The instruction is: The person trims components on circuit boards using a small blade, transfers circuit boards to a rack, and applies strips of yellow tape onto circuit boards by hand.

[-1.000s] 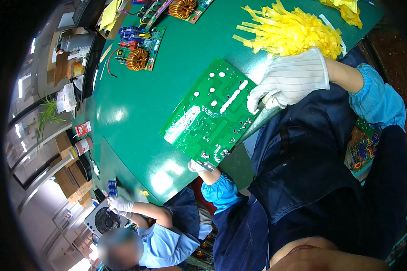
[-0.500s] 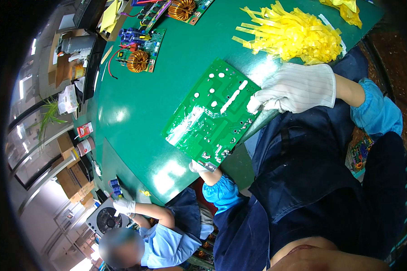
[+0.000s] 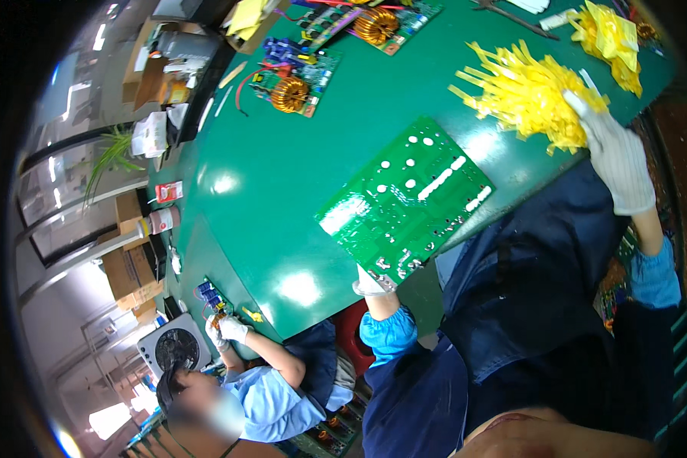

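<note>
A green circuit board [image 3: 404, 200], its solder side turned up with white patches and solder points, is tilted above the green table. Under its lower edge my left hand [image 3: 372, 282], in a white glove, grips it; the fingers are hidden behind the board. My right hand [image 3: 614, 156], also gloved in white, has its fingers stretched out against a bunch of yellow tape strips [image 3: 530, 95] at the table's right edge. No strip shows clearly between those fingers.
More circuit boards with copper coils [image 3: 290, 94] lie at the far left of the green table [image 3: 275, 198]. Dark pliers [image 3: 515, 19] and another yellow strip bundle [image 3: 609, 42] lie at the far right. At lower left a co-worker's gloved hands [image 3: 229, 330] handle a component near a fan [image 3: 177, 347].
My right hand has left the board's edge and moved right to the yellow strips. The board stays in my left hand. The whole view has shifted, and the co-worker's hands have come together.
</note>
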`<move>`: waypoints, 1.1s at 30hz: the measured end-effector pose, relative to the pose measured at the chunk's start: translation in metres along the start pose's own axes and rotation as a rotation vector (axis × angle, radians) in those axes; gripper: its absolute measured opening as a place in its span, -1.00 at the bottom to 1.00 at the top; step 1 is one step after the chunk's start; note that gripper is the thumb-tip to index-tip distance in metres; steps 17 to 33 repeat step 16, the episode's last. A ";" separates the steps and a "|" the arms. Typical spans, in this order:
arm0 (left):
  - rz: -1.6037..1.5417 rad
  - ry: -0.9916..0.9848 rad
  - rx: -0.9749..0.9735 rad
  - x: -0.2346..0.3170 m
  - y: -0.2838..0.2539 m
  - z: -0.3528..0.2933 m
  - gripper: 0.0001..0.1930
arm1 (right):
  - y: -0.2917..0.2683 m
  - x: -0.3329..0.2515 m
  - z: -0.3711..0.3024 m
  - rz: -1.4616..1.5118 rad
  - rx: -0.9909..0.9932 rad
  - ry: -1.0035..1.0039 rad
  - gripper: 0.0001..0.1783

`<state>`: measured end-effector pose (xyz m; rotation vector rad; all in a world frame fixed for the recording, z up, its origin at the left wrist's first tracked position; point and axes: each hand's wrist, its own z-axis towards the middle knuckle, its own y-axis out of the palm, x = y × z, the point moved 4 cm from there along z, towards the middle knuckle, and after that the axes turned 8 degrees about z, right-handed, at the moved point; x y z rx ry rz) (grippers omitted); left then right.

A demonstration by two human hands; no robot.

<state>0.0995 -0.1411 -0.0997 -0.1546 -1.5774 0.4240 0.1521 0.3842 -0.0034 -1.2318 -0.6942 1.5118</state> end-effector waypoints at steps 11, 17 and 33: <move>0.430 0.302 0.008 0.150 -0.029 0.088 -0.74 | 0.003 -0.025 0.008 0.484 0.047 0.124 -0.52; 1.538 0.275 0.301 0.155 -0.054 0.192 -0.64 | 0.063 -0.059 0.004 0.337 -0.175 -0.117 -0.52; 1.538 0.275 0.301 0.155 -0.054 0.192 -0.64 | 0.063 -0.059 0.004 0.337 -0.175 -0.117 -0.52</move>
